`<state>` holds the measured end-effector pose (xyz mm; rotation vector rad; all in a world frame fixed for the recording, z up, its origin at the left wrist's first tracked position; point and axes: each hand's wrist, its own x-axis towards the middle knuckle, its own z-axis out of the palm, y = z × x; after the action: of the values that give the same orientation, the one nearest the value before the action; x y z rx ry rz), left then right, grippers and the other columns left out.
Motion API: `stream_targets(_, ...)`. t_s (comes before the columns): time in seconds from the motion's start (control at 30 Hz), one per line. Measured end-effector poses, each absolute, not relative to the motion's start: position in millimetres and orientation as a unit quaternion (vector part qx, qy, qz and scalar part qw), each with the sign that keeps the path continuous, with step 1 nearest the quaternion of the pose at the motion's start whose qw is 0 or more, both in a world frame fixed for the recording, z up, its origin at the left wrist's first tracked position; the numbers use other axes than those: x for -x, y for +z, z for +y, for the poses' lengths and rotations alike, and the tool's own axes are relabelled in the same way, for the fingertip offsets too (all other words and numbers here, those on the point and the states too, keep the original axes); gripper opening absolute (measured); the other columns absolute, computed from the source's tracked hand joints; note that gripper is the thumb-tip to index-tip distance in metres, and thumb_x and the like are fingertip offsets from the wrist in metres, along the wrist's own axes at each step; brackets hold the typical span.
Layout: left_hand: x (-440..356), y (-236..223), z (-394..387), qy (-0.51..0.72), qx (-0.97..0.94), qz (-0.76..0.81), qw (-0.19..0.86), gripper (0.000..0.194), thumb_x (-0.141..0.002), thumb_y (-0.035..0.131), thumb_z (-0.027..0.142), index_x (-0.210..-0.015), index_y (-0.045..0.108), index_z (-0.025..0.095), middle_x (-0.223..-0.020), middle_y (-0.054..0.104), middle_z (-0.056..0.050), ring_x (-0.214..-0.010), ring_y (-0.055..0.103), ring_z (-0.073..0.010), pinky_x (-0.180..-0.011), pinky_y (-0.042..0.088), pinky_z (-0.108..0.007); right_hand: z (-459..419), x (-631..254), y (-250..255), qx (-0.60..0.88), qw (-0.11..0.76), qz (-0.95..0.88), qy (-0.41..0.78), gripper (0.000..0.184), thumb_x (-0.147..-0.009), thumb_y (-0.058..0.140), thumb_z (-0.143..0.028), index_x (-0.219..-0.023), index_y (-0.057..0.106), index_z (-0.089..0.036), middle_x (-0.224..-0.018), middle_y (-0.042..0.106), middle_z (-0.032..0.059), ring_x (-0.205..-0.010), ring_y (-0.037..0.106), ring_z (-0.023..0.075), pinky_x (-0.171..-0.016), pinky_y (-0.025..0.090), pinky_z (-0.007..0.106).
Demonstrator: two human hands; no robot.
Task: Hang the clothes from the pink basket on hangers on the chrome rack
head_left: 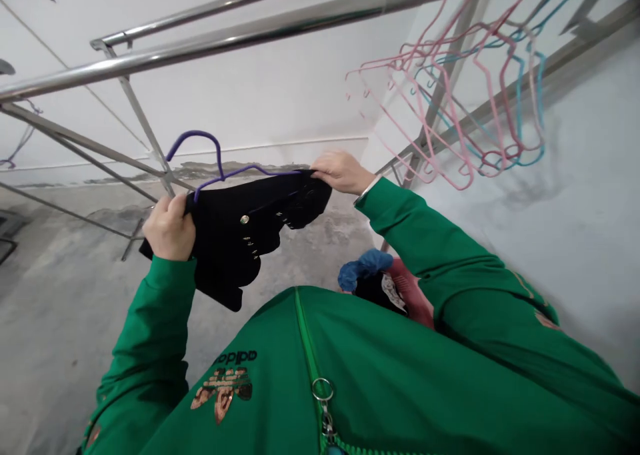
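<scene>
Hands: the left hand (pixel 169 227) and right hand (pixel 343 172) are held well apart, each clamped on an end of the garment's top edge.

Garment: a black snap-fastened garment (pixel 235 255) is suspended between the hands, its lower part hanging toward the chest.

Done so far: a purple hanger (pixel 203 134) has been inserted at the garment's neck, its arm laid along the top edge toward the right hand.

Left undone: the hook is not seen hooked on the steel rail (pixel 240 38) ahead of the hands.

Room: pink and blue wire hangers (pixel 505 68) are hung beyond the right hand; a white wall (pixel 565 255) is close on that side. Open room is left toward the concrete floor (pixel 65 322) beyond the left hand.
</scene>
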<state>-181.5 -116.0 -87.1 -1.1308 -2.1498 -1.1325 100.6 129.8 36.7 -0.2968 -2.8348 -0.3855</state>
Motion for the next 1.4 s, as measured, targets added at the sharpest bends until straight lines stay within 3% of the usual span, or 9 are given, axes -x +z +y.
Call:
stream_targets(0.33, 183, -100, -105, -0.456, 0.439, -0.748, 0.201, 0.018, -0.087, 0.053, 0.029, -0.097, 0.065, 0.019, -0.083, 0.055, -0.005, -0.084, 0.058, -0.0211, -0.075, 0.044, -0.030, 102, -81, 38, 0.116, 0.234, -0.943, -0.205, 0.032, -0.097, 0.037, -0.033, -0.097, 0.066, -0.018, -0.092, 0.068, 0.0081, -0.082, 0.061, 0.0195, -0.068, 0.042, 0.030)
stream_targets(0.57, 242, -114, -136, -0.400, 0.528, -0.736, 0.140, 0.038, -0.077, 0.069, 0.042, -0.108, 0.062, 0.020, -0.100, 0.056, -0.008, -0.099, 0.056, -0.0265, -0.089, 0.048, -0.039, 104, -101, 45, 0.159, 0.314, -0.914, -0.203, 0.030, -0.095, 0.039, -0.034, -0.096, 0.065, -0.018, -0.089, 0.068, 0.0095, -0.083, 0.063, 0.0213, -0.069, 0.047, 0.032)
stream_targets(0.7, 244, -111, -134, -0.381, 0.564, -0.718, 0.143, 0.044, -0.082, 0.063, 0.039, -0.121, 0.057, 0.019, -0.121, 0.053, -0.013, -0.114, 0.051, -0.0286, -0.099, 0.043, -0.044, 95, -100, 42, 0.157, 0.306, -0.920, -0.188, 0.033, -0.095, 0.039, -0.038, -0.095, 0.066, -0.018, -0.087, 0.069, 0.0102, -0.082, 0.064, 0.0223, -0.071, 0.047, 0.033)
stream_targets(0.87, 224, -105, -115, -0.373, 0.575, -0.716, 0.128, 0.025, -0.090, 0.049, 0.033, -0.104, 0.060, 0.015, -0.097, 0.061, -0.009, -0.096, 0.059, -0.0227, -0.085, 0.047, -0.034, 82, -91, 43, 0.163, 0.311, -0.922, -0.162, 0.035, -0.095, 0.038, -0.040, -0.095, 0.067, -0.020, -0.090, 0.069, 0.0120, -0.084, 0.065, 0.0244, -0.074, 0.048, 0.036)
stream_targets(0.97, 220, -109, -112, -0.415, 0.526, -0.721, 0.176, 0.019, -0.092, 0.044, 0.030, -0.093, 0.058, 0.017, -0.088, 0.061, -0.007, -0.086, 0.059, -0.0197, -0.076, 0.046, -0.029, 82, -89, 54, 0.149, 0.272, -0.948, -0.072, 0.033, -0.091, 0.043, -0.045, -0.089, 0.067, -0.022, -0.088, 0.069, 0.0108, -0.084, 0.065, 0.0246, -0.076, 0.049, 0.037)
stream_targets(1.1, 226, -122, -113, -0.418, 0.521, -0.717, 0.199, 0.017, -0.091, 0.045, 0.028, -0.088, 0.058, 0.018, -0.083, 0.060, -0.006, -0.080, 0.059, -0.0193, -0.071, 0.045, -0.028, 79, -85, 62, 0.156, 0.008, -0.976, 0.151, 0.034, -0.080, 0.057, -0.056, -0.075, 0.069, -0.024, -0.073, 0.067, 0.0064, -0.072, 0.064, 0.0226, -0.068, 0.050, 0.034)
stream_targets(1.2, 237, -137, -108, -0.426, 0.556, -0.689, 0.185, 0.017, -0.091, 0.044, 0.027, -0.089, 0.059, 0.018, -0.083, 0.060, -0.006, -0.079, 0.058, -0.0184, -0.071, 0.045, -0.028, 64, -83, 50, 0.182, -0.146, -0.901, 0.366, 0.039, -0.072, 0.067, -0.058, -0.086, 0.074, -0.022, -0.085, 0.071, 0.0074, -0.084, 0.068, 0.0250, -0.077, 0.053, 0.035)
stream_targets(1.27, 250, -146, -101, -0.443, 0.573, -0.666, 0.179, 0.017, -0.092, 0.044, 0.027, -0.089, 0.059, 0.018, -0.083, 0.059, -0.005, -0.079, 0.058, -0.0177, -0.072, 0.046, -0.028, 50, -79, 38, 0.216, -0.156, -0.829, 0.492, 0.047, -0.067, 0.071, -0.060, -0.094, 0.074, -0.021, -0.086, 0.072, 0.0085, -0.084, 0.069, 0.0260, -0.079, 0.054, 0.036)
stream_targets(1.4, 287, -161, -81, -0.468, 0.578, -0.649, 0.161, 0.016, -0.091, 0.050, 0.030, -0.092, 0.060, 0.017, -0.089, 0.060, -0.007, -0.086, 0.060, -0.0187, -0.079, 0.049, -0.030, 24, -55, 23, 0.299, -0.029, -0.755, 0.583, 0.049, -0.063, 0.076, -0.054, -0.100, 0.073, -0.022, -0.087, 0.073, 0.0090, -0.077, 0.069, 0.0235, -0.072, 0.054, 0.033)
